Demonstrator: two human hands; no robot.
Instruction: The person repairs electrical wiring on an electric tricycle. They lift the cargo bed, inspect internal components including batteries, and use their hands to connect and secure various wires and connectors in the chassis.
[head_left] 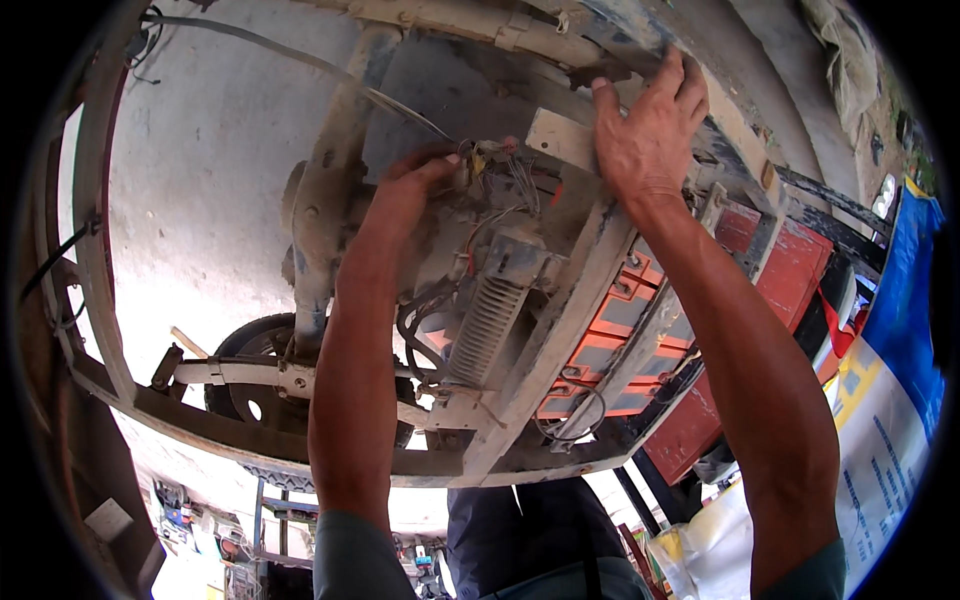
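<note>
My left hand [412, 188] reaches into the dusty metal vehicle frame, its thumb and fingertips closed at a bundle of thin wires [484, 160] with small connectors. Some of its fingers are hidden behind the hand. To the right, my right hand [650, 135] leans on the frame rail [715, 85], thumb and fingers apart, holding nothing. A flat metal bracket [560, 140] lies beside its thumb. Below the wires sits a finned metal controller box [490, 325], with dark cables [415, 330] running along its left side.
Orange and grey batteries [610, 330] stand in the frame under my right forearm. At left are the axle tube [325, 200] and a wheel [250, 350]. A loose cable [290, 50] crosses the upper left. A red panel [790, 270] and a blue-white sheet [890, 400] are at right.
</note>
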